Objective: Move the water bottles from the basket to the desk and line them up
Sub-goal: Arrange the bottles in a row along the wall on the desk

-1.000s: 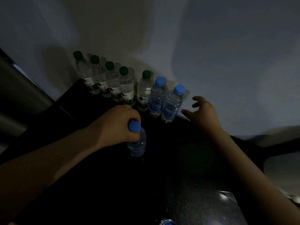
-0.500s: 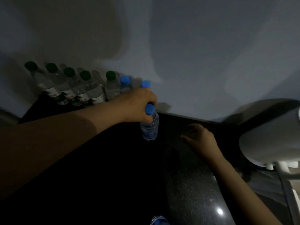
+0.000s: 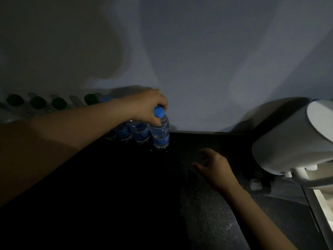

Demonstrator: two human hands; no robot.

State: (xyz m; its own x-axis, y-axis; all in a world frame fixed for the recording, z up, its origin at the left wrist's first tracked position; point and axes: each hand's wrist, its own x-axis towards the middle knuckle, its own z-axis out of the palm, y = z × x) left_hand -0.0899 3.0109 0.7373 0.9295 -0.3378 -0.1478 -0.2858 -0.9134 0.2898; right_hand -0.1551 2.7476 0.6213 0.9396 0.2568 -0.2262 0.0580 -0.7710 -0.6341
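Blue-capped bottle (image 3: 161,135) stands at the right end of the row of bottles (image 3: 37,102) against the wall, just beside its neighbour, and appears set down on the black counter (image 3: 117,186). Left hand (image 3: 147,107) grips its neck from above. Right hand (image 3: 215,166) is well apart to the right, fingers spread, holding nothing. Basket is out of view, so the remaining count cannot be told. Judgement: this placement lacks only the release.

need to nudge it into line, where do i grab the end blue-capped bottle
By the neck under the cap, from above, as the left hand does: the blue-capped bottle stands upright, a neighbouring bottle tight on its left, wall behind.
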